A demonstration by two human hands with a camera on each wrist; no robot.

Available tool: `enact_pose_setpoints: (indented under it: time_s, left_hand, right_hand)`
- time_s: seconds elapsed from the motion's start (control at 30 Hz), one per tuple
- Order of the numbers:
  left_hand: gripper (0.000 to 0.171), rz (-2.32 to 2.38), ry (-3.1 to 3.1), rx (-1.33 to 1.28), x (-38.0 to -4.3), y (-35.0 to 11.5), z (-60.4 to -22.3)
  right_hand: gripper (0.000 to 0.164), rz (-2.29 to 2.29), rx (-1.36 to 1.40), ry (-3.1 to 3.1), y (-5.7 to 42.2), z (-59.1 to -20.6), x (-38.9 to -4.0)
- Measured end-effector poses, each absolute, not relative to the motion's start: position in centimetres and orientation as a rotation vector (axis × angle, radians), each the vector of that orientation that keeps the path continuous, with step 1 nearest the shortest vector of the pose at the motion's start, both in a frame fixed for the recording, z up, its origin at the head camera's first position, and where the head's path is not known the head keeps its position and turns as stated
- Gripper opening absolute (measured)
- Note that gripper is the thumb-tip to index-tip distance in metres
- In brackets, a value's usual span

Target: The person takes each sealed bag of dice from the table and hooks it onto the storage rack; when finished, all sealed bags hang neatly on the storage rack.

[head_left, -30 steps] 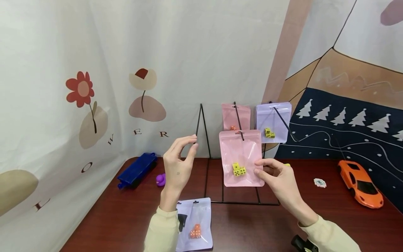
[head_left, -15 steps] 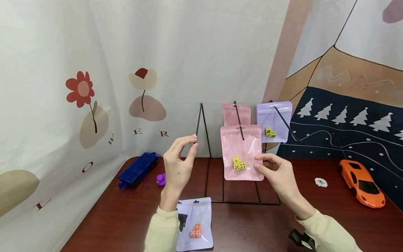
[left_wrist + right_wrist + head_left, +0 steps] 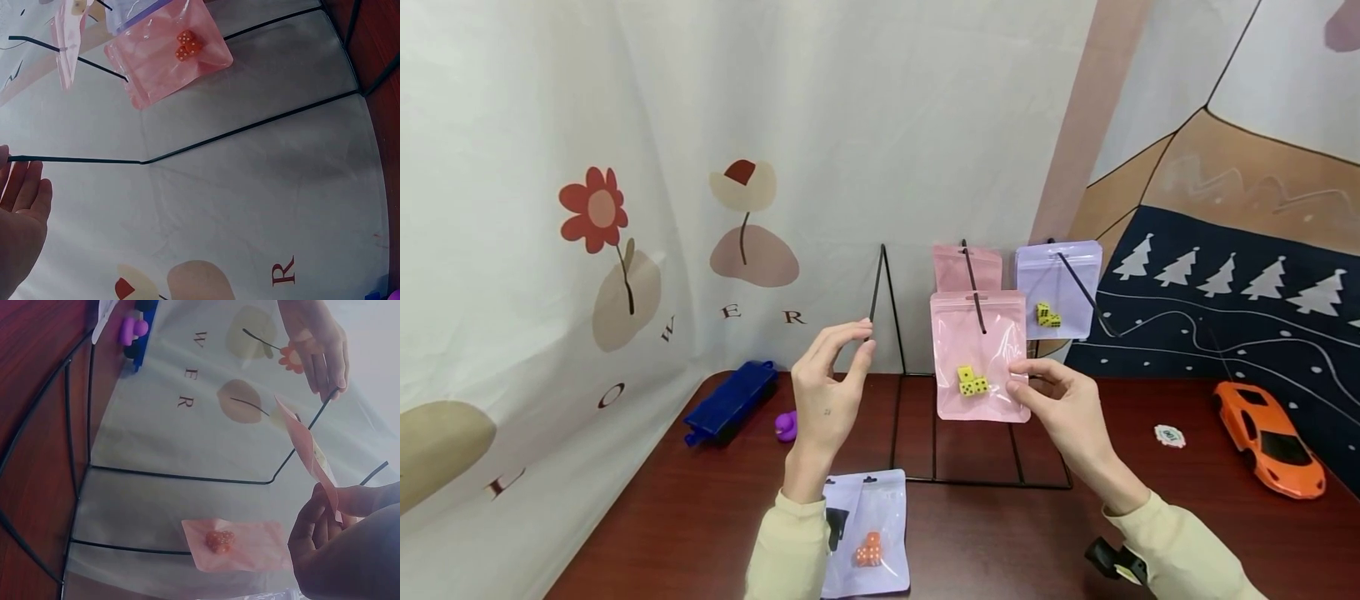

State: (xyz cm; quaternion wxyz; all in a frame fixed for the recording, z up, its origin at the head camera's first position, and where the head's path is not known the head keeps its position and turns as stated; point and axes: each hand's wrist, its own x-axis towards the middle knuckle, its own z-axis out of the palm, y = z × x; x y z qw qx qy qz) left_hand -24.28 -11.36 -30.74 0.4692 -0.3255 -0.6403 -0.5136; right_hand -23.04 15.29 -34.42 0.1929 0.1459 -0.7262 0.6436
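Note:
My left hand (image 3: pixel 827 400) pinches the front end of the left prong of a black wire rack (image 3: pixel 876 292). My right hand (image 3: pixel 1063 408) holds the right edge of a pink zip pouch (image 3: pixel 951 342) with yellow dice (image 3: pixel 972 382) inside. The middle prong passes through this pouch near its top, with the tip sticking out in front. Farther back on that prong hangs another pink pouch (image 3: pixel 156 56), with orange dice (image 3: pixel 187 47) showing in the left wrist view. A lilac pouch (image 3: pixel 1060 279) with yellow dice hangs on the right prong.
Lilac pouches (image 3: pixel 887 500) lie on the dark red table (image 3: pixel 985 550) in front, one with orange dice. A blue tray-like object (image 3: pixel 730 402) and purple duck (image 3: pixel 786 426) are left; a poker chip (image 3: pixel 1169 436) and orange toy car (image 3: pixel 1270 440) are right.
My right hand has moved up with the front pink pouch, which now covers the dice of the pouch behind it. My left hand stays at the prong's end.

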Motion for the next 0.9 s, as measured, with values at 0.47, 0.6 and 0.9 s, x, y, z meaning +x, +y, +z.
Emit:
enact_pose_setpoints:
  time_s: [0.47,0.6,0.9]
  left_hand:
    - [0.017,-1.255,-1.566,-0.802,-24.2,-11.3,-30.8]
    - [0.018,-1.252,-1.564,-0.803,-24.3,-11.3,-30.8]
    - [0.017,-1.234,-1.573,-0.790,-24.3,-11.3,-30.8]
  right_hand:
    - [0.022,1.793,0.398,-2.057,15.3,-34.5,-23.6]
    - [0.023,1.796,0.404,-2.053,15.2,-34.5,-23.9]
    - [0.025,1.806,0.365,-2.061,15.0,-34.1,-24.5]
